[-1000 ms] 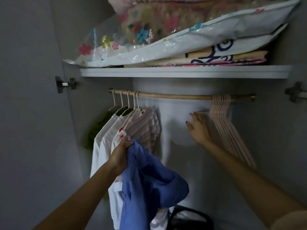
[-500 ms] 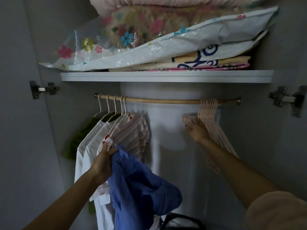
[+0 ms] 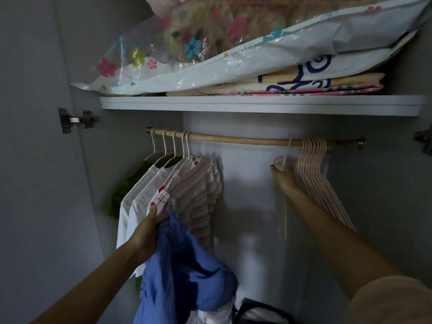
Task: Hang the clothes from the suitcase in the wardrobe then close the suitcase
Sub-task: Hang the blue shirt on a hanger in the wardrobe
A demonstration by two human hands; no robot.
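I see my left hand gripping the crumpled soft blue shirt low in the wardrobe, while my outstretched right hand pinches a thin pink hanger hooked on the wooden rail.

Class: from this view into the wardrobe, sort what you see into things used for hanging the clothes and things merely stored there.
In use:
- blue garment, held by left hand
- pink hanger, held by right hand
- wooden rail
- spare hangers

Merely stored:
- flowered storage bag
- folded bedding
- shelf

Hung clothes left on rod, hangers right
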